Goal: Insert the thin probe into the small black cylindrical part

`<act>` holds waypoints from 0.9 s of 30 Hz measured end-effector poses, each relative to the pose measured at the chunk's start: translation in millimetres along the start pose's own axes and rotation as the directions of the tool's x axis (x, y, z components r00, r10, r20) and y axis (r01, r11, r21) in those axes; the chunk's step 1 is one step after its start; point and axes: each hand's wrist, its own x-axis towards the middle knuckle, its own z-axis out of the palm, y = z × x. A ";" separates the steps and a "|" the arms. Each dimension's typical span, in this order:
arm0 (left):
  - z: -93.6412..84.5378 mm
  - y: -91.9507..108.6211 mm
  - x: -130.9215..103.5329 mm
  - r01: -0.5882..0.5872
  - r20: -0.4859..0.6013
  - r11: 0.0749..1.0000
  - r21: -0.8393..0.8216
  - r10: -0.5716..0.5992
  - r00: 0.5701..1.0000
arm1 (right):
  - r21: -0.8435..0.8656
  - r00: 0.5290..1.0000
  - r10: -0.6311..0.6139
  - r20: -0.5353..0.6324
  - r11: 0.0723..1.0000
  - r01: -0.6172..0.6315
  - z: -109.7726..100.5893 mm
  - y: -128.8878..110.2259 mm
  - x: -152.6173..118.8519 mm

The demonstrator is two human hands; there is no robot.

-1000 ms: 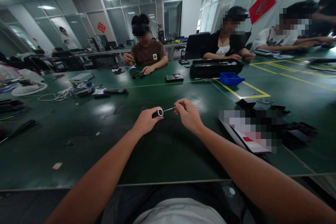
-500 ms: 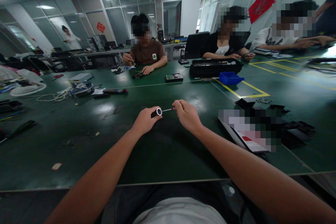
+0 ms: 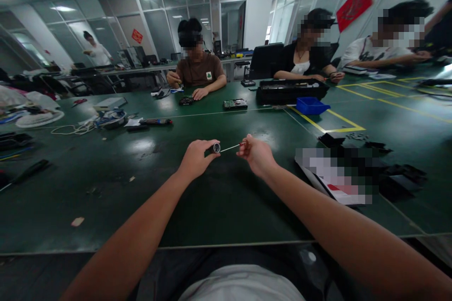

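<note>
Above the green table (image 3: 219, 211), my left hand (image 3: 194, 157) pinches a small black cylinder (image 3: 216, 148) between thumb and fingers. Its round, silver-rimmed end faces me; I cannot make out exactly what it is. My right hand (image 3: 260, 156) is closed on a thin screwdriver (image 3: 231, 148) with a red handle, most of which the fingers cover. The bright shaft points left, its tip at the rim of the cylinder; whether it touches is too small to tell.
Ahead lie a circuit-board device (image 3: 235, 104), a blue tray (image 3: 312, 106) and a long black housing (image 3: 291, 91). Papers (image 3: 339, 181) and black parts (image 3: 404, 181) lie to the right. A dark-handled tool (image 3: 153, 122) is at the left. Several people sit across the table.
My right hand has shifted slightly right, and its fingers have turned on the screwdriver. The shaft slopes more now. The cylinder's rim looks less bright, and it has turned slightly in my left hand.
</note>
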 end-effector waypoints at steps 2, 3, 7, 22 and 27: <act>0.9 -1.1 1.0 0.011 0.033 1.000 0.028 -0.012 0.999 | -0.022 0.997 -0.044 -0.060 0.999 0.042 -1.5 1.6 1.7; 1.5 -1.7 1.4 0.022 0.049 0.999 0.038 -0.023 0.999 | -0.047 0.993 -0.083 -0.083 0.996 0.079 -1.5 2.2 1.6; 3.5 -3.2 1.7 0.043 0.061 0.998 0.045 -0.046 0.997 | -0.144 0.969 -0.235 -0.081 0.964 0.222 1.6 1.4 -2.8; 4.0 -2.0 0.4 0.063 0.082 0.998 0.026 -0.065 0.994 | -0.379 0.931 -0.364 0.026 0.858 0.346 5.4 -11.9 -17.4; 3.6 -1.5 0.3 0.078 0.076 0.997 0.013 -0.079 0.994 | -0.301 0.945 -0.326 -0.007 0.902 0.309 5.3 -11.4 -16.1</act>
